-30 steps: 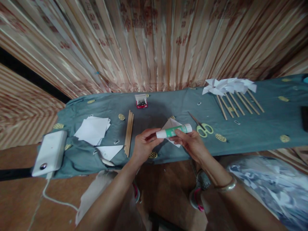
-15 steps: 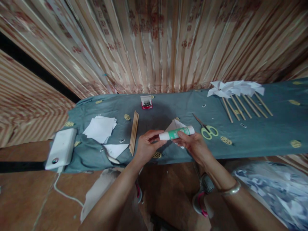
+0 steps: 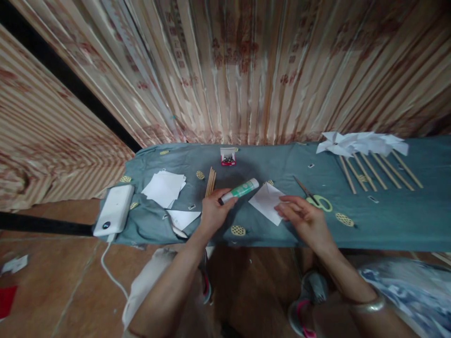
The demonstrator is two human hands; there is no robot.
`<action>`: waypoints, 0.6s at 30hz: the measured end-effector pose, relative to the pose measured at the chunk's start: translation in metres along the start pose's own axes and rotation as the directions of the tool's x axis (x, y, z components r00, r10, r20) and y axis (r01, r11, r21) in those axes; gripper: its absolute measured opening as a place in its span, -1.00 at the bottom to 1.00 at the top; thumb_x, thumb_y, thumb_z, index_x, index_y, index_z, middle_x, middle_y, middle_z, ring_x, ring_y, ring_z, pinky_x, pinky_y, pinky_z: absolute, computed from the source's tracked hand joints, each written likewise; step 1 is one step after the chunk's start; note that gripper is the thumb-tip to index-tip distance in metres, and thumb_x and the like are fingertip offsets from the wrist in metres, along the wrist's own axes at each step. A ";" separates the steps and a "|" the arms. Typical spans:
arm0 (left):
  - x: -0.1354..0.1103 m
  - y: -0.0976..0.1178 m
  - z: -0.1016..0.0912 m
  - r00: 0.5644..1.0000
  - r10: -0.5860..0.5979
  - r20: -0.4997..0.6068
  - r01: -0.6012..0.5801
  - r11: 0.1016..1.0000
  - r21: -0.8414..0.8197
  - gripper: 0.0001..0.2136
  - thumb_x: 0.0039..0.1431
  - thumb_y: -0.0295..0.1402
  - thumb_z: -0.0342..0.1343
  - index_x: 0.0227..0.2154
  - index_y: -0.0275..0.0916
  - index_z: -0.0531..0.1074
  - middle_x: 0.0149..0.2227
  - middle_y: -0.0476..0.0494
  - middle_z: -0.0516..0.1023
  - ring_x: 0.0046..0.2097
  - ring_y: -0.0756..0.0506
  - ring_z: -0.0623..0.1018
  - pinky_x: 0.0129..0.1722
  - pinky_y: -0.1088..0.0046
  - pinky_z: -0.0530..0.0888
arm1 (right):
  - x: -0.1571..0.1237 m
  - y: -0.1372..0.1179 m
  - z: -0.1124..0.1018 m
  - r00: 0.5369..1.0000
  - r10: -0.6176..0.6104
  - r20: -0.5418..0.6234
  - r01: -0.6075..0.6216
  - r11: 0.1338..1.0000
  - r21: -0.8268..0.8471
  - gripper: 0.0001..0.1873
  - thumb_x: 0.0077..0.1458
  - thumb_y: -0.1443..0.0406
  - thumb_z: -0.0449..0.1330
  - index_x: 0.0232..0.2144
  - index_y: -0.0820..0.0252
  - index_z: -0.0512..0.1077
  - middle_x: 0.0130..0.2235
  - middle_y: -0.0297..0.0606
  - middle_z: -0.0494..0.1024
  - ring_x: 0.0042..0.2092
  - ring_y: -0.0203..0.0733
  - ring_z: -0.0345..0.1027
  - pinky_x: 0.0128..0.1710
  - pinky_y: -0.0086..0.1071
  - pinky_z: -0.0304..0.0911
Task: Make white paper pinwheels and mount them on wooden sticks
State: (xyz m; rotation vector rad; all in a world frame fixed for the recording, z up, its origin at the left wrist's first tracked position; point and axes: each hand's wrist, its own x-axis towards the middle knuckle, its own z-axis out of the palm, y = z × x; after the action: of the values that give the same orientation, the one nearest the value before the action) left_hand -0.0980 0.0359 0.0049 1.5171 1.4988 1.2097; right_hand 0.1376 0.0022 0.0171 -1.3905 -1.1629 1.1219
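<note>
Paper square [image 3: 267,203], white, nearest my half-open right hand [image 3: 307,218].
Left hand [image 3: 214,210] grips green-and-white cylindrical glue stick [image 3: 243,188], slanting away rightward.

The left hand [image 3: 215,211] partly hides the 8 o'clock end of the glue [image 3: 244,188] and covers the 6 o'clock ends of the sticks [image 3: 211,180]. The right hand [image 3: 305,218] covers the 4 o'clock edge of the paper [image 3: 265,204]; whether it grips cannot be told. The glue's print is too small to read. Toward 2 o'clock, overlapping pinwheels [image 3: 364,143] hide one another. The frame cuts off the table [image 3: 391,230] at 3 o'clock.
</note>
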 end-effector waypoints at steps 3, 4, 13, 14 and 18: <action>0.011 -0.007 -0.009 0.997 0.071 -0.022 -0.067 0.988 0.143 -0.79 -0.02 -0.31 0.27 -0.27 -0.21 0.58 -0.29 -0.13 0.62 -0.26 -0.13 0.56 -0.22 0.39 0.43 | -0.007 0.007 -0.021 0.969 -0.239 0.056 0.242 0.893 -0.379 -0.78 0.08 0.12 0.22 -0.28 0.07 0.55 -0.27 -0.20 0.65 -0.23 -0.04 0.51 -0.15 -0.14 0.37; 0.013 -0.007 -0.012 0.995 0.100 -0.002 -0.098 0.972 0.216 -0.79 0.01 -0.32 0.25 -0.26 -0.21 0.58 -0.28 -0.14 0.62 -0.25 -0.14 0.56 -0.19 0.37 0.44 | -0.010 0.010 -0.025 0.946 -0.307 0.106 0.320 0.826 -0.464 -0.78 0.12 0.15 0.18 -0.25 0.07 0.55 -0.20 -0.18 0.64 -0.15 -0.01 0.49 -0.07 -0.09 0.34; -0.008 0.013 0.012 0.798 0.458 0.391 -0.602 0.637 0.481 -0.66 0.12 -0.37 0.20 -0.01 -0.19 0.45 0.06 -0.24 0.48 0.10 -0.26 0.38 0.07 0.09 0.34 | -0.021 0.023 -0.030 0.825 -0.462 0.325 0.549 0.520 -0.655 -0.65 0.24 0.29 0.05 0.04 0.18 0.41 0.13 -0.02 0.43 0.16 0.04 0.26 0.18 0.04 0.17; -0.011 0.015 0.020 0.739 0.491 0.460 -0.670 0.606 0.429 -0.70 0.13 -0.38 0.20 -0.05 -0.20 0.46 0.03 -0.23 0.50 0.08 -0.25 0.40 0.05 0.11 0.36 | -0.021 0.023 -0.030 0.823 -0.455 0.340 0.555 0.513 -0.655 -0.64 0.24 0.31 0.03 0.06 0.19 0.39 0.15 -0.02 0.41 0.18 0.03 0.24 0.19 0.04 0.16; -0.017 0.020 0.047 0.649 0.520 0.556 -0.752 0.552 0.362 -0.79 0.18 -0.40 0.15 -0.11 -0.23 0.48 -0.03 -0.20 0.54 0.05 -0.21 0.41 0.00 0.15 0.36 | -0.019 0.025 -0.033 0.818 -0.423 0.390 0.571 0.505 -0.647 -0.58 0.24 0.40 -0.04 0.12 0.23 0.32 0.17 -0.02 0.39 0.23 -0.01 0.17 0.20 0.01 0.18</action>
State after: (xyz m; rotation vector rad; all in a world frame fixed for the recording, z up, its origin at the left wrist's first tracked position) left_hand -0.0460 0.0233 0.0049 2.7370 1.0571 0.7253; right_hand 0.1701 -0.0226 -0.0034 -1.3689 -2.1695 0.3125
